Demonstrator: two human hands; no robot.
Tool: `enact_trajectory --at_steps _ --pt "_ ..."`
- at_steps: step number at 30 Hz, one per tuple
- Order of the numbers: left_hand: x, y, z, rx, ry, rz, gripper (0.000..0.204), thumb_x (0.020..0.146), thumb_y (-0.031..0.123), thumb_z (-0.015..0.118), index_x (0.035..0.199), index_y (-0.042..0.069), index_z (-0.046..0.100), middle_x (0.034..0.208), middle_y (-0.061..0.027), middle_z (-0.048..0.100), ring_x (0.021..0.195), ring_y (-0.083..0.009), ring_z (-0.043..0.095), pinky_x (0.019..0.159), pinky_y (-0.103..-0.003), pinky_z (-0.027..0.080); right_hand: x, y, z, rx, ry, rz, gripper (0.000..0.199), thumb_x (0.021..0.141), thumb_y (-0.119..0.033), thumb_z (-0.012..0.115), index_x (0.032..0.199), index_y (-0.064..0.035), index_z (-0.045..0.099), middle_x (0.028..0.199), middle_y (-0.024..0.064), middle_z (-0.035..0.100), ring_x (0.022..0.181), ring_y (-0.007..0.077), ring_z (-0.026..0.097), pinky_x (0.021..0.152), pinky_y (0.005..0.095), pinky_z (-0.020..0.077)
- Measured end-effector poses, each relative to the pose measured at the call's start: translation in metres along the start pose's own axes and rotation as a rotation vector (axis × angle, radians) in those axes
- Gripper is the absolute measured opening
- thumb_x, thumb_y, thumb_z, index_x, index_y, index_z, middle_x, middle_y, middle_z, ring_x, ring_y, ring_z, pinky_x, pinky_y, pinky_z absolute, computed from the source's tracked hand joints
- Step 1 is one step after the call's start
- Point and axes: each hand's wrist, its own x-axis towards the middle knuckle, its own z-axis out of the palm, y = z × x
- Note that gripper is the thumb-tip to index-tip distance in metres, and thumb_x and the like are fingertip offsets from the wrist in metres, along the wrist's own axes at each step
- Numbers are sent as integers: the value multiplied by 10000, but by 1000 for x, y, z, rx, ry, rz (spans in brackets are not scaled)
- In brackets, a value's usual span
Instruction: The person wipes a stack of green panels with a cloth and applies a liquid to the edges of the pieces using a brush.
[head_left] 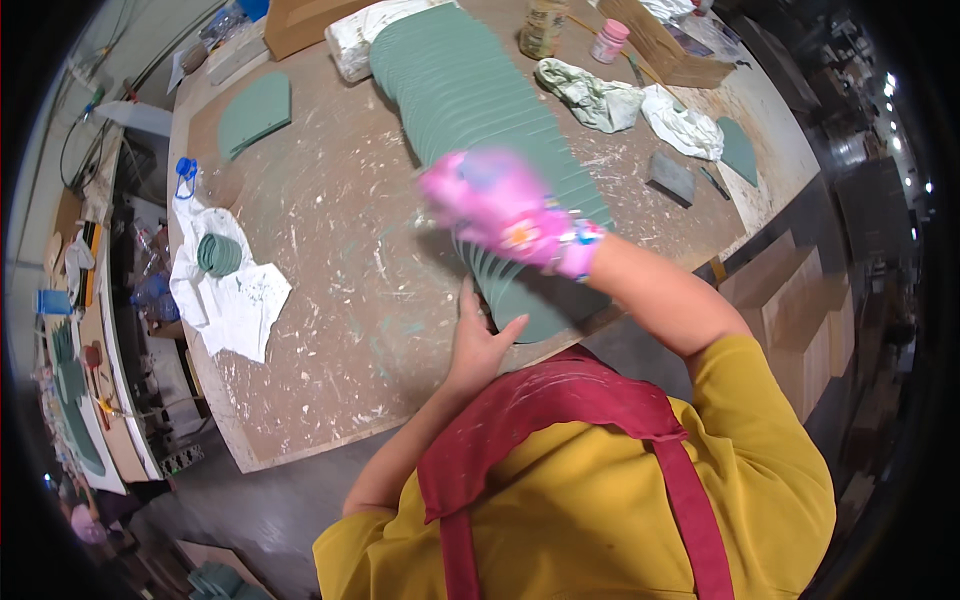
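Note:
Many thin green panels with rounded ends (490, 95) lie fanned out in an overlapping row, from the far middle of the table to its front edge. At the near end, my bare left hand (482, 335) touches the left edge of the panels, thumb and forefinger spread wide apart. My right hand (495, 205), in a pink flowered glove, is above the row's nearer half. Motion smears its fingers, so I cannot make out whether it holds anything. It hides some of the panels beneath it.
A single green panel (256, 112) lies far left. A white cloth (228, 290) bears a green roll (218, 255) and a blue-capped bottle (186, 178). Crumpled rags (600, 98), a grey block (671, 180), a jar (543, 28) and a pink bottle (610, 42) sit right of the row.

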Motion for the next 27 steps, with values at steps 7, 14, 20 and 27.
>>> enact_trajectory --at_steps 7,14,20,27 --pt "0 7 1 -32 -13 -19 885 837 -26 645 1461 -41 17 1368 -210 381 1213 -267 492 990 -353 453 30 14 -6 -621 -239 -56 235 706 -65 633 936 -48 583 863 114 595 785 298 636 690 404 511" --pt "-2 6 -1 13 25 -51 917 832 45 689 1444 -98 21 1381 -260 381 1232 -287 478 1006 -356 431 -35 66 -81 -592 211 469 242 845 -122 645 1071 -62 583 970 163 617 874 342 640 708 412 512" --pt "0 -5 -3 55 42 -25 929 827 71 703 1445 -97 30 1372 -255 396 1254 -287 454 1030 -365 398 -23 51 -70 -393 130 274 330 802 -174 665 1104 -62 593 911 113 606 815 298 624 752 401 502" --pt "-1 5 0 -16 -10 -19 915 825 25 689 1447 -92 27 1359 -243 394 1238 -280 458 1020 -362 408 29 17 1 -650 -183 -39 260 693 -140 675 931 -90 584 864 66 602 767 261 625 710 376 471"
